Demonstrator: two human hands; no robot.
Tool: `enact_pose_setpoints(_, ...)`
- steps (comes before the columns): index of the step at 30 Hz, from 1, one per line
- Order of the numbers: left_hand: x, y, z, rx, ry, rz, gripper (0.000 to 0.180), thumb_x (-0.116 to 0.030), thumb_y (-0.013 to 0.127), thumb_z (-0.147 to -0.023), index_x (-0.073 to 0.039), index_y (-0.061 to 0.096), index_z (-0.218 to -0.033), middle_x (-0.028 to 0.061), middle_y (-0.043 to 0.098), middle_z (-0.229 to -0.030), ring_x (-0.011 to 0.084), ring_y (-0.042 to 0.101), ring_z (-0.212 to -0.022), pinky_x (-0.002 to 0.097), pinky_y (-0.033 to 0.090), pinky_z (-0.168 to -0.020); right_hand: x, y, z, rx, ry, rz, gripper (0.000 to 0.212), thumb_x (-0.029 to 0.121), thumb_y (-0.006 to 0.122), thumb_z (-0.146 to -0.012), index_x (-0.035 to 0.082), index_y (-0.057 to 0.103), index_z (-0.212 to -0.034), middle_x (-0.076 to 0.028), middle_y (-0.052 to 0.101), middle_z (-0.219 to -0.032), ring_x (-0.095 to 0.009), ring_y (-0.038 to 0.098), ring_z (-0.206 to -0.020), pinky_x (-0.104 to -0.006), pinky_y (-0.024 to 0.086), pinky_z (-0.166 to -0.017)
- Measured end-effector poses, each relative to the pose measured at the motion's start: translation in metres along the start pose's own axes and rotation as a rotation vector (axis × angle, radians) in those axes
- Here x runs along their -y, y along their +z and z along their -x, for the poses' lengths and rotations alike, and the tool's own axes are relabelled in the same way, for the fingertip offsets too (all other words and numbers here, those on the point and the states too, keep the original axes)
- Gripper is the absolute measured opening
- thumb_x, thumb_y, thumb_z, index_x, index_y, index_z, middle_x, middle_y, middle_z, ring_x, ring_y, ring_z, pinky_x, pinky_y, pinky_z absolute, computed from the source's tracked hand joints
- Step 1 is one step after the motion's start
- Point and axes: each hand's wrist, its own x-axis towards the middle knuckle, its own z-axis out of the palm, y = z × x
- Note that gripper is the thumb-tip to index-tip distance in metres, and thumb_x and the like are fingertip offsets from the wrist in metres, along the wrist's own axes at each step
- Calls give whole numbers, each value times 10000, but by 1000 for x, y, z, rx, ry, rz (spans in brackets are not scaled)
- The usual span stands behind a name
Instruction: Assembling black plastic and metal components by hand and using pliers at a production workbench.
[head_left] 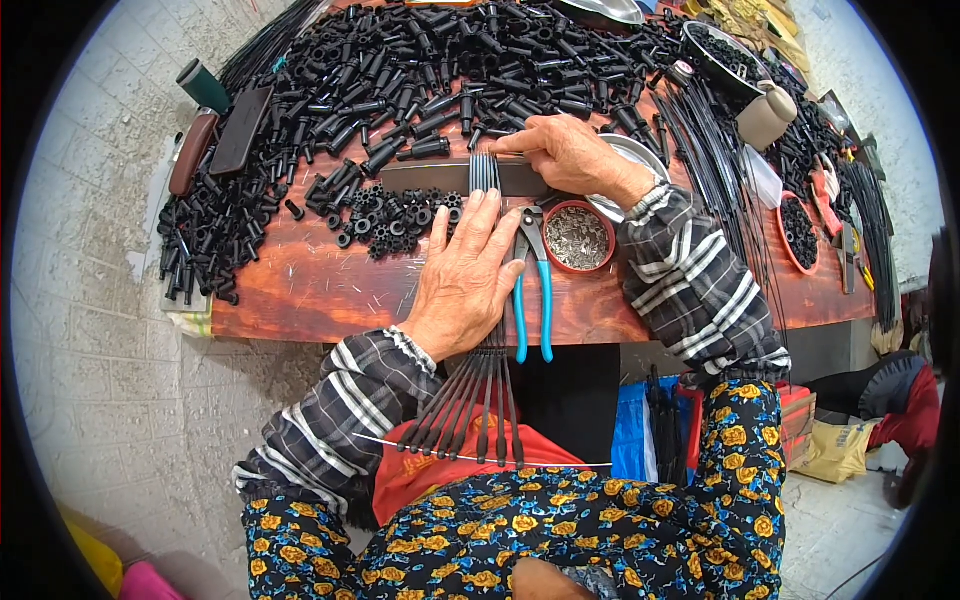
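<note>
The row of thin black rods (pixel 483 177) lies at the near middle of the wooden table (pixel 290 295), its far end across a long, dark flat bar (pixel 425 177). Its near end hangs past the table's near edge and fans out over a red cloth (pixel 550 442), where a thin white rod (pixel 565 465) crosses the thicker tips. The left hand (pixel 462 275) is laid flat on the row, palm down, fingers nearly straight and slightly spread. The right hand (pixel 575 155) reaches in from the right, index finger stretched to the row's far end and the other fingers curled; whether they hold anything I cannot tell.

Just right of the left hand are blue-handled pliers (pixel 545 305), handle ends past the near edge, then a red bowl (pixel 612 240) of small metallic bits. Small black rings (pixel 385 228) lie left of the left hand; black tubular parts (pixel 400 60) cover the far side.
</note>
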Motion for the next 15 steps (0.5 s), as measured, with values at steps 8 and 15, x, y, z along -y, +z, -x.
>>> enact_pose_setpoints(8, 0, 2, -2, -13, 15, 2, 490, -218, 528, -927, -35, 435, -1372, 198, 338, -1463, 337, 280, -1393, 528, 171, -1122, -2, 7, -7, -127, -85, -50, 369, -13, 529, -772, 66, 642, -1114, -160, 646, -814, -351, 618, -752, -435, 473, -660)
enact_pose_setpoints(15, 2, 2, 1, -27, 15, -3, 494, -228, 558, -908, -32, 452, -1348, 219, 347, -1444, 361, 302, -1373, 547, 183, -1115, 6, 11, -21, -157, 2, -59, 233, 62, 590, -751, 5, 643, -971, -156, 668, -752, -324, 657, -714, -392, 510, -649)
